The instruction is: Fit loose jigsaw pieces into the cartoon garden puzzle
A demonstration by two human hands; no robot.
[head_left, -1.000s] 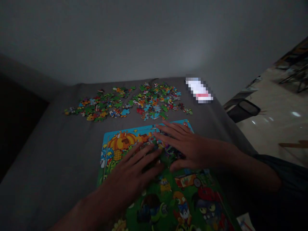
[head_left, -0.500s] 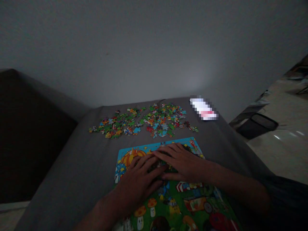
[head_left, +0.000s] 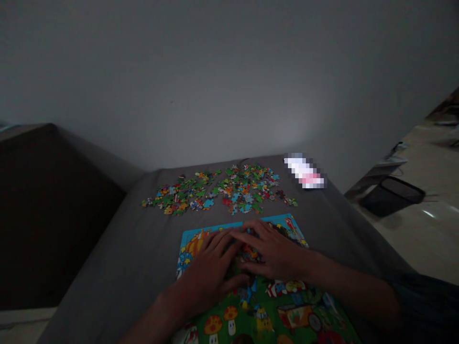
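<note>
A colourful cartoon jigsaw puzzle board (head_left: 279,315) lies on a grey cloth surface (head_left: 136,258) in front of me. My left hand (head_left: 211,272) rests flat on its upper part, fingers stretched out. My right hand (head_left: 274,251) lies flat beside it, fingers spread, its fingertips meeting those of the left hand over the puzzle. Neither hand holds anything that I can see. Beyond the board, loose puzzle pieces (head_left: 218,193) are scattered in two patches.
A white and pink blurred item (head_left: 304,171) lies at the far right corner of the surface. A plain wall rises behind. A dark block (head_left: 46,215) stands to the left. A dark bin (head_left: 392,195) sits on the shiny floor to the right.
The view has tilted up, so the puzzle and hands sit lower in the picture. Both hands have drawn closer together on the board's upper part and stay flat.
</note>
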